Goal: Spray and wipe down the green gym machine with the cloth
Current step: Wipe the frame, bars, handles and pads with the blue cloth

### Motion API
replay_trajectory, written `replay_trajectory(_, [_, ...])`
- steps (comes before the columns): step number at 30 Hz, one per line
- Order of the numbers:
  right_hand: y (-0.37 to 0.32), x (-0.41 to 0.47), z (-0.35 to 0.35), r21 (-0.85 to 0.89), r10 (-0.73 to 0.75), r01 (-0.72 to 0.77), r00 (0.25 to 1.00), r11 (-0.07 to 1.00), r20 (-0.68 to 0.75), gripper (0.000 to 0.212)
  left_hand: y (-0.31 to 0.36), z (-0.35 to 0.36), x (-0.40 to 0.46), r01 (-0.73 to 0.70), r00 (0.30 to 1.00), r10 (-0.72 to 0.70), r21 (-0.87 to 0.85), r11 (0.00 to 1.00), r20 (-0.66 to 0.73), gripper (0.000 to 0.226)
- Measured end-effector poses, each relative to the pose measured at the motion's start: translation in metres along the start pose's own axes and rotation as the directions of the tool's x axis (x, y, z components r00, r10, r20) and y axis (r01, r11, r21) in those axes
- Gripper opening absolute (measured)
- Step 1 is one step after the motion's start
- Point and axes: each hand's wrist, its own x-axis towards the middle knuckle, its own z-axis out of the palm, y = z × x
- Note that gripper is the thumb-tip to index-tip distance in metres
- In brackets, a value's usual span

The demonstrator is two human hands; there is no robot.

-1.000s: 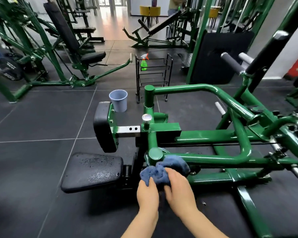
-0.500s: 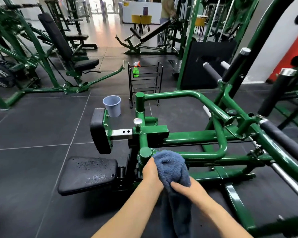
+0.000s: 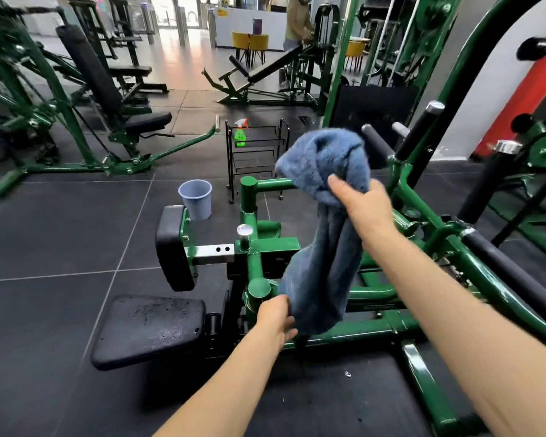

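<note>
Two hands on the blue cloth (image 3: 323, 222): right hand (image 3: 361, 203) fingers clamped on its top, now lifted off the green machine frame (image 3: 372, 291); left hand (image 3: 276, 320) fingers pinch its hanging end. Likely refolding before wiping resumes.

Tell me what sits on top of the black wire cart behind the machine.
A green spray bottle stands on the top shelf of the cart, at its left end. The raised blue cloth covers the cart's right edge, so anything there cannot be seen.
</note>
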Motion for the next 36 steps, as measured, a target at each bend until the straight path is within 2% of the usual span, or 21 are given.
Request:
replay_trajectory(2, [0.046,-0.008,0.013,-0.202,0.084,-0.076,0.996,0.976,0.034,0.070,0.003,-0.001,0.004,-0.021,0.999,0.023,0.050,0.999,-0.028,0.016])
replay_trajectory(3, [0.071,-0.019,0.017,-0.343,0.160,-0.119,0.983,0.932,0.095,0.076,0.004,-0.003,0.005,-0.021,0.999,0.024,0.083,0.996,-0.032,0.015])
replay_trajectory(4, [0.098,-0.036,0.022,-0.533,0.232,-0.100,0.954,0.841,0.188,0.082,0.004,-0.005,0.008,-0.023,0.999,0.026,0.120,0.993,-0.027,0.016])
replay_trajectory(5, [0.127,-0.052,0.028,-0.705,0.272,0.003,0.921,0.709,0.278,0.089,0.003,-0.007,0.013,-0.034,0.999,0.038,0.169,0.985,-0.021,0.018])
replay_trajectory(6, [0.150,-0.074,0.032,-0.813,0.238,0.173,0.904,0.556,0.355,0.094,0.001,-0.009,0.014,-0.053,0.998,0.057,0.226,0.973,-0.011,0.021])
replay_trajectory(7, [0.172,-0.087,0.037,-0.842,0.151,0.348,0.885,0.412,0.440,0.102,0.001,-0.010,0.019,-0.068,0.997,0.076,0.305,0.950,-0.015,0.024])
replay_trajectory(9, [0.194,-0.101,0.040,-0.815,0.096,0.503,0.832,0.287,0.547,0.119,-0.002,-0.014,0.025,-0.136,0.985,0.171,0.493,0.859,-0.026,0.026])
replay_trajectory(10, [0.201,-0.094,0.038,-0.800,0.080,0.524,0.820,0.292,0.567,0.119,-0.001,-0.013,0.029,-0.178,0.971,0.238,0.608,0.774,-0.019,0.026])
replay_trajectory(12, [0.205,-0.070,0.024,-0.774,0.006,0.589,0.795,0.234,0.607,0.102,0.000,-0.008,0.031,-0.204,0.932,0.362,0.800,0.564,-0.018,0.022])
replay_trajectory(14, [0.208,-0.053,-0.001,-0.736,-0.138,0.664,0.748,0.135,0.649,0.067,0.003,0.000,0.028,-0.218,0.900,0.435,0.871,0.440,0.006,0.026])
replay_trajectory(16, [0.213,-0.039,-0.029,-0.730,-0.154,0.677,0.735,0.097,0.661,0.051,0.004,0.008,0.030,-0.257,0.852,0.520,0.908,0.330,0.052,0.029])
replay_trajectory(18, [0.220,-0.024,-0.064,-0.762,-0.137,0.641,0.766,0.091,0.628,0.049,0.005,0.016,0.039,-0.285,0.799,0.587,0.943,0.170,0.135,0.030])
replay_trajectory(20, [0.222,-0.008,-0.093,-0.819,-0.070,0.566,0.824,0.094,0.562,0.053,0.003,0.020,0.047,-0.306,0.686,0.690,0.952,-0.013,0.230,0.032])
replay_trajectory(21, [0.222,-0.003,-0.101,-0.845,-0.050,0.525,0.851,0.098,0.523,0.047,0.002,0.022,0.053,-0.325,0.660,0.705,0.945,-0.042,0.259,0.033])
replay_trajectory(23, [0.217,0.001,-0.102,-0.879,0.030,0.458,0.884,0.132,0.466,0.038,-0.003,0.024,0.061,-0.307,0.665,0.675,0.941,-0.143,0.319,0.036])
replay_trajectory(25, [0.215,-0.007,-0.081,-0.870,0.066,0.421,0.890,0.258,0.450,0.042,-0.012,0.020,0.074,-0.260,0.673,0.649,0.935,-0.243,0.356,0.034])
replay_trajectory(28, [0.220,-0.034,-0.032,-0.793,0.032,0.495,0.841,0.354,0.540,0.054,-0.018,0.019,0.076,-0.243,0.714,0.564,0.902,-0.356,0.415,0.048])
replay_trajectory(30, [0.219,-0.050,0.008,-0.731,0.027,0.544,0.795,0.411,0.607,0.056,-0.018,0.015,0.079,-0.262,0.673,0.572,0.875,-0.407,0.468,0.043])
replay_trajectory(33, [0.216,-0.053,0.031,-0.652,0.001,0.533,0.773,0.540,0.634,0.051,-0.016,0.009,0.084,-0.283,0.634,0.599,0.868,-0.408,0.489,0.049])
replay_trajectory(35, [0.223,-0.048,0.013,-0.585,-0.101,0.613,0.731,0.531,0.675,0.055,-0.018,0.008,0.085,-0.272,0.629,0.612,0.874,-0.404,0.479,0.046])
replay_trajectory(36, [0.225,-0.043,-0.003,-0.558,-0.141,0.663,0.698,0.500,0.702,0.055,-0.018,0.011,0.084,-0.243,0.655,0.595,0.875,-0.420,0.467,0.046])
